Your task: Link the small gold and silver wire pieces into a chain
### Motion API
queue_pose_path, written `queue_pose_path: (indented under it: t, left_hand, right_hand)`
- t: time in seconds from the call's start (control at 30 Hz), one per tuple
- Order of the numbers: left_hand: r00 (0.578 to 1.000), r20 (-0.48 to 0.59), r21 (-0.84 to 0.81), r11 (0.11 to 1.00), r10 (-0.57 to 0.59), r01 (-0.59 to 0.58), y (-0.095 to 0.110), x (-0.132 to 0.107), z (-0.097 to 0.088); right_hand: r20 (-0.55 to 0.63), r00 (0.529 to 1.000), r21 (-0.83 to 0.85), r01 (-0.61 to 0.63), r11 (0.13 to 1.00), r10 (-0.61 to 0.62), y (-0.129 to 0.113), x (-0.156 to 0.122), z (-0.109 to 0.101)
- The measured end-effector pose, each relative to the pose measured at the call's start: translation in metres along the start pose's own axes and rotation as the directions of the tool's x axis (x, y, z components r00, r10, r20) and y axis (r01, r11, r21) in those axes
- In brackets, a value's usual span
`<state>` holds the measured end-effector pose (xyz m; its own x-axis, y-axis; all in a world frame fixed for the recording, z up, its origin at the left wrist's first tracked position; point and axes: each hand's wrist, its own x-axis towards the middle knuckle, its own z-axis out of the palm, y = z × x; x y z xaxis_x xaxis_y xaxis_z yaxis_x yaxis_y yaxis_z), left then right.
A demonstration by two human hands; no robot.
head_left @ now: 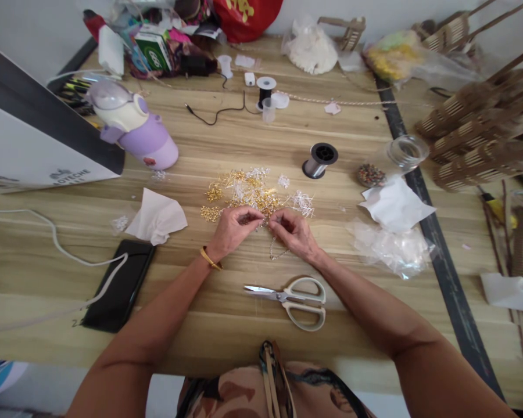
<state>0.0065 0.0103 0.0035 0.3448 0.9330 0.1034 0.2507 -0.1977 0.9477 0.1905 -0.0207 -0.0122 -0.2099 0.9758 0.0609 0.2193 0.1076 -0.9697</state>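
My left hand (234, 229) and my right hand (293, 231) meet at the middle of the wooden table (226, 325), both with fingers pinched together on small pieces at the near edge of a pile of gold and white beads (248, 191). A thin beaded strand (277, 252) hangs from between the hands onto the wood. What each fingertip holds is too small to name. A gold bangle (210, 258) circles my left wrist. White-handled scissors (292, 297) lie shut just in front of my right forearm.
A black phone (119, 283) with a white cord (65, 252) lies at left, beside a crumpled tissue (157, 217) and a purple bottle (135, 125). A wire spool (320, 159), a bead dish (370, 174), a glass jar (406, 151) and plastic bags (392, 247) sit at right.
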Motion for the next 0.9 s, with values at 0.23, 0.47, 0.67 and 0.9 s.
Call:
queue_pose_path:
  t: [0.23,0.47,0.67,0.9]
  left_hand:
    - [0.992,0.112,0.191,0.978,0.061,-0.082,0.008,0.003,-0.006]
    - [0.94,0.292,0.413,0.863,0.176,-0.29,0.001,0.004,-0.011]
    - [0.937,0.266,0.432,0.84,0.228,-0.327,-0.001,0.004,-0.011]
    - [0.982,0.086,0.344,0.92,0.167,-0.186,0.003,0.003,-0.006]
  right_hand:
    - [-0.004,1.0,0.018,0.005,1.0,-0.005,0.001,0.0,-0.001]
    - [-0.011,1.0,0.008,0.016,1.0,-0.016,-0.001,0.001,0.0]
    - [-0.008,1.0,0.009,0.018,1.0,-0.018,-0.001,0.001,0.0]
    - [-0.015,0.999,-0.023,0.041,0.999,-0.042,-0.002,0.0,0.0]
